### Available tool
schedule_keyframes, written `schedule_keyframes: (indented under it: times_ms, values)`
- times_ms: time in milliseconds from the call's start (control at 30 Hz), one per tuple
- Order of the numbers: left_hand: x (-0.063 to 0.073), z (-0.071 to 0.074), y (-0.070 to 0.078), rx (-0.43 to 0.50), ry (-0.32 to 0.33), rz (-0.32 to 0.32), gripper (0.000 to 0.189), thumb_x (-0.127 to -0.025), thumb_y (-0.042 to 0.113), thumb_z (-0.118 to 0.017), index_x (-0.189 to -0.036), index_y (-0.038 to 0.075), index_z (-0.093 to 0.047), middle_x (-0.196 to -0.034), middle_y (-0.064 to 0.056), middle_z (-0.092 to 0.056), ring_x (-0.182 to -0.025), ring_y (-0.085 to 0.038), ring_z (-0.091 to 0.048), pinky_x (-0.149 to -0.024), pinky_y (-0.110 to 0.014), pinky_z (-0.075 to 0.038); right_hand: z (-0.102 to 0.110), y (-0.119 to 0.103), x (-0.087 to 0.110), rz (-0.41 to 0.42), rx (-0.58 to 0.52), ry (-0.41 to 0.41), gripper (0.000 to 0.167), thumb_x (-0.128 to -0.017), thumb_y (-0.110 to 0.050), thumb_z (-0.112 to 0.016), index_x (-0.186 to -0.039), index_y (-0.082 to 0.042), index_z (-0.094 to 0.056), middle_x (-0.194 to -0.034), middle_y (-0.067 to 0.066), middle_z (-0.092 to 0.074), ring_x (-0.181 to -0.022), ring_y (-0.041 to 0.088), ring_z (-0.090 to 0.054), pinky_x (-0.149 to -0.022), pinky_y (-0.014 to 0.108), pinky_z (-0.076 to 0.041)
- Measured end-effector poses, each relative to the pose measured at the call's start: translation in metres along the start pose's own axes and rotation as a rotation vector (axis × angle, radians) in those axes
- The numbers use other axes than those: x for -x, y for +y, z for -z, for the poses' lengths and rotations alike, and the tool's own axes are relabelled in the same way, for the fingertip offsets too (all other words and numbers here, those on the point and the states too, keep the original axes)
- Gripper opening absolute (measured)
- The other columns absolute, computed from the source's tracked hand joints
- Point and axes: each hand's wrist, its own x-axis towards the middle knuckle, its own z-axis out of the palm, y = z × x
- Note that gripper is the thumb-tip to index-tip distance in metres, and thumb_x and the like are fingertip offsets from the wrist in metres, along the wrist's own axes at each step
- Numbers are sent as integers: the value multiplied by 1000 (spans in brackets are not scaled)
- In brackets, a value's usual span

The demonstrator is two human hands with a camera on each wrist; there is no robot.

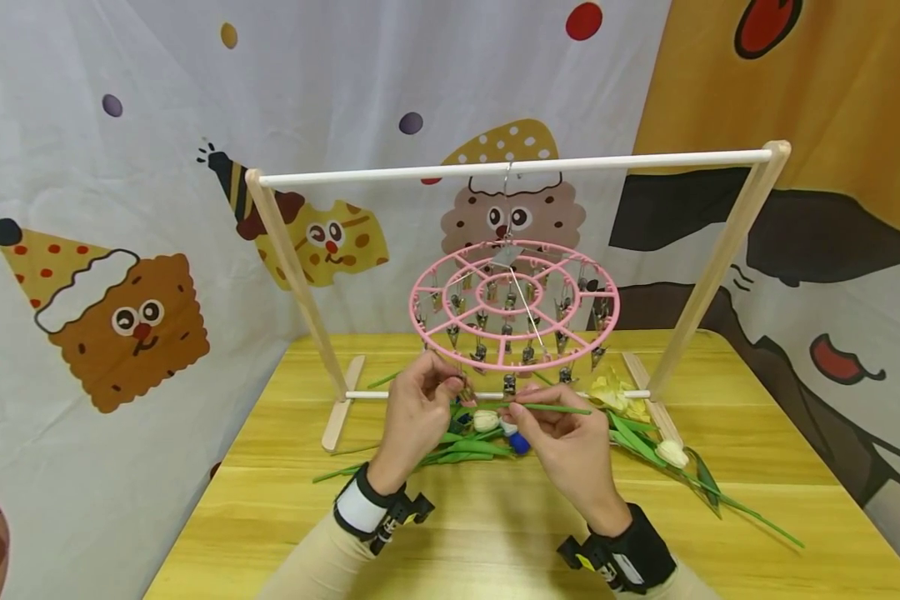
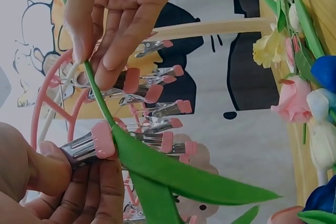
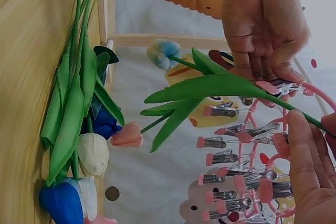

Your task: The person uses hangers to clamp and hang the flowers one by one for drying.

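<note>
- Counter [image 1: 240, 500] of yellow wood-grained board fills the lower left of the frame; loose green flower stems [image 1: 336, 475] lie on it left of centre, and could be brushed aside if a forearm swings low.
- Left hand [image 1: 416, 412], just left of centre: fingers pinched together on a small silver metal clip with pink tips [image 2: 86, 148]. Uneven thumb pressure might let it slip and nip a leaf instead.
- Round pink plastic hanging rack [image 1: 506, 367], centre, hung from a pale wooden stand. A tug on the clip would probably tilt or swing it, and its neighbouring clips could snag the leaves.
- Slim green artificial flower stem [image 1: 555, 407], just right of centre, touching the clip's tips; I cannot tell whether it sits between them. It may slide if the grip loosens early.
- Right hand [image 1: 566, 446], right of centre: thumb and fingers closed on that stem.
- Yellow ruffled flower [image 1: 615, 396] and cream-white tulip [image 1: 672, 453], lower right, on the counter.
</note>
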Motion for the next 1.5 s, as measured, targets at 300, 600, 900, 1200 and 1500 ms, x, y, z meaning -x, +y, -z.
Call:
schedule_keyframes:
  times_ms: [300,600,900,1200,1500]
  values:
    - [0,-4,1,25,-9,26,19,-109,-12,-64,-108,3,-75,-107,-19,-85,-91,-25,-83,-77,-26,-67,-1,0,-2,-1,-42,8,18,-103,22,-72,-120,17,-73,-121,-2,-86,-101,14,-90,-85,37,-74]
    - [1,-4,0,15,-7,26,13,-111,-6,-69,-109,4,-75,-107,-18,-85,-95,-26,-82,-80,-26,-66,-3,-2,-2,0,-79,17,20,-102,22,-73,-121,17,-73,-119,8,-87,-101,20,-91,-87,39,-74]
    - [1,-1,-2,34,-60,30,12,-116,3,-69,-125,1,-77,-119,-19,-84,-102,-26,-80,-86,-25,-64,-2,-4,-3,-43,-25,10,22,-104,19,-74,-125,12,-75,-120,4,-88,-103,21,-90,-89,41,-73]
    - [5,3,-7,2,-105,6,21,-117,16,-74,-136,8,-77,-131,-15,-83,-121,-27,-81,-102,-32,-69,-4,-4,-2,13,-30,2,25,-103,21,-74,-126,11,-77,-119,10,-86,-102,19,-90,-88,37,-73]
    - [6,5,-11,-67,-104,-34,24,-112,16,-82,-135,12,-78,-126,-8,-85,-118,-26,-84,-107,-38,-70,-6,-4,1,4,58,-16,25,-105,15,-76,-129,7,-77,-126,17,-81,-109,15,-89,-92,40,-73]
